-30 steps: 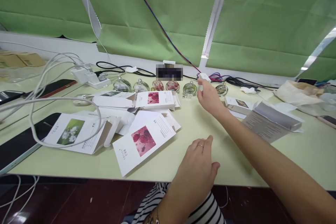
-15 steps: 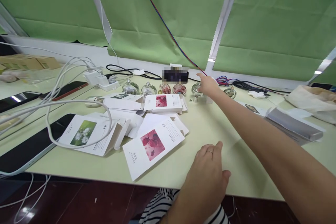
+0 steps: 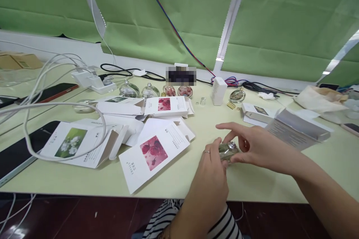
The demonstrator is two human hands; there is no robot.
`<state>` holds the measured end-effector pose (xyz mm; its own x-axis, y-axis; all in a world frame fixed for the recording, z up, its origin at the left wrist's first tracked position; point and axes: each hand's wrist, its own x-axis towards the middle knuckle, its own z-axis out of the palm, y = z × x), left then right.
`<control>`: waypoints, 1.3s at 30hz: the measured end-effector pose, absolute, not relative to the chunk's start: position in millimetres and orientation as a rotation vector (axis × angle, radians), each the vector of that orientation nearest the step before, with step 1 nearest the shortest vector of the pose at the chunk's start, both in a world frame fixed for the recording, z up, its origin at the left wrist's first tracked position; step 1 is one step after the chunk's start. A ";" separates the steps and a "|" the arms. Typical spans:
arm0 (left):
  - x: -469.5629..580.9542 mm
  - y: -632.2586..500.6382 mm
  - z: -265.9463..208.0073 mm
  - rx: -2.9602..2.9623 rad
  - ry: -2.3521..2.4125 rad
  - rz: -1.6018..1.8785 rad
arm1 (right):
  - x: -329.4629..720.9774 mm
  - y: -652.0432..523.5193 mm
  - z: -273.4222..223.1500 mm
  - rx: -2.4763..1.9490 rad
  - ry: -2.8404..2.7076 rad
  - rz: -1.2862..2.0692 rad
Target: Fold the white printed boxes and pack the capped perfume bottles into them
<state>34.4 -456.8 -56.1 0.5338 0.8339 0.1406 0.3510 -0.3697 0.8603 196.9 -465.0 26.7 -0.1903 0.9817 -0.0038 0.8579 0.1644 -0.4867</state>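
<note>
A round glass perfume bottle [image 3: 226, 151] with a silver neck is between my two hands, low over the front of the table. My left hand [image 3: 211, 179], a ring on one finger, is closed on the bottle's left side. From the right, my right hand [image 3: 256, 148] grips it with the thumb at its edge, the index finger stretched out above. Part of the bottle is hidden by my fingers. In the back row are two more clear bottles [image 3: 150, 91], two with pink contents [image 3: 185, 91], and another bottle [image 3: 237, 95] at the right.
Opened white cartons with flower pictures [image 3: 154, 153] cover the left middle. An upright white box [image 3: 219, 91], a small clear cap [image 3: 202, 101] and a gold cap [image 3: 231, 105] stand behind my hands. White cables [image 3: 30, 130] loop over a phone at left. A flattened carton [image 3: 300, 129] lies right.
My right hand has come back from the rear row with a clear bottle, uncovering the upright white box. My left hand has closed on that bottle. The view has shifted slightly.
</note>
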 end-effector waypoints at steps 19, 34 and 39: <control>32.7 -458.6 -51.6 1.977 0.998 0.698 | 186.9 -272.5 -23.2 -1.676 -2.452 -0.315; 34.5 -455.8 -54.5 1.962 0.949 0.742 | 196.4 -482.6 -11.4 -1.357 -1.784 0.332; 34.3 -456.2 -52.6 1.952 0.967 0.724 | 196.9 -479.5 -12.9 -1.331 -1.809 0.345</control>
<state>34.3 -456.2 -52.6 0.5394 0.8319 0.1305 0.3600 -0.3679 0.8574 196.9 -479.5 -12.9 -0.0804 0.8834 0.4616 0.6511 0.3972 -0.6468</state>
